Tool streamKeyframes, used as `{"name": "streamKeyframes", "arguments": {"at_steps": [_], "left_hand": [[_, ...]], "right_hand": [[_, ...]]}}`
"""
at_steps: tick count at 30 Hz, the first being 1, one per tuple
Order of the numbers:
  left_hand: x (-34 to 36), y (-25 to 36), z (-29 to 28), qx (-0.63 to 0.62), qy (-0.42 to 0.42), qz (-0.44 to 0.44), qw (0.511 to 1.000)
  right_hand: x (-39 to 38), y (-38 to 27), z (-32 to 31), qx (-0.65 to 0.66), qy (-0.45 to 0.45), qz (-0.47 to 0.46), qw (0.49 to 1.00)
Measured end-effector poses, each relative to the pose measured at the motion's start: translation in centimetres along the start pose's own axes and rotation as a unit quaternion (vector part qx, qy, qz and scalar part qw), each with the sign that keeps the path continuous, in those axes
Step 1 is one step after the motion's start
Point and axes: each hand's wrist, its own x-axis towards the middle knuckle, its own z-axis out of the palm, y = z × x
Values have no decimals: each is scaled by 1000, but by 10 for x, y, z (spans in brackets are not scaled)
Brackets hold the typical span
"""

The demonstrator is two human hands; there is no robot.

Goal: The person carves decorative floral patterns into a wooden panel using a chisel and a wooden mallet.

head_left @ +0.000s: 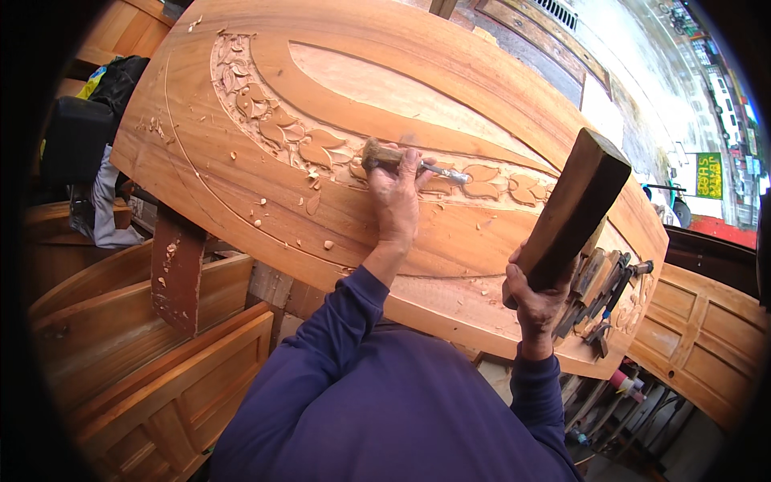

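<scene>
My left hand (393,205) is closed round a carving chisel (440,170) with a worn wooden handle. Its metal blade points right and lies low over the carved band (313,149) of leaves and flowers in a large wooden panel (321,241). In my right hand (540,312) a dark, squared wooden mallet (580,201) is held up over the panel's right part, apart from the chisel. The mallet hides part of the carved band and of the pale recess behind it. Loose wood chips (313,173) lie on and beside the carving.
Several chisels and other hand tools (594,293) lie bunched on the panel's right end. Panelled wooden boards (177,402) lean at the lower left, near a brown support (175,273). A black bag (76,140) sits at the far left. Another panelled door (699,337) stands right.
</scene>
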Motion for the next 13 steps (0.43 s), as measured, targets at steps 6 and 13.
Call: {"name": "streamKeyframes", "arguments": {"at_steps": [6, 13], "left_hand": [[1, -2, -4, 10, 2, 5, 1000], [1, -9, -4, 12, -3, 9, 1000]], "right_hand": [[3, 1, 3, 24, -30, -1, 999], [43, -25, 21, -45, -84, 52, 994]]}}
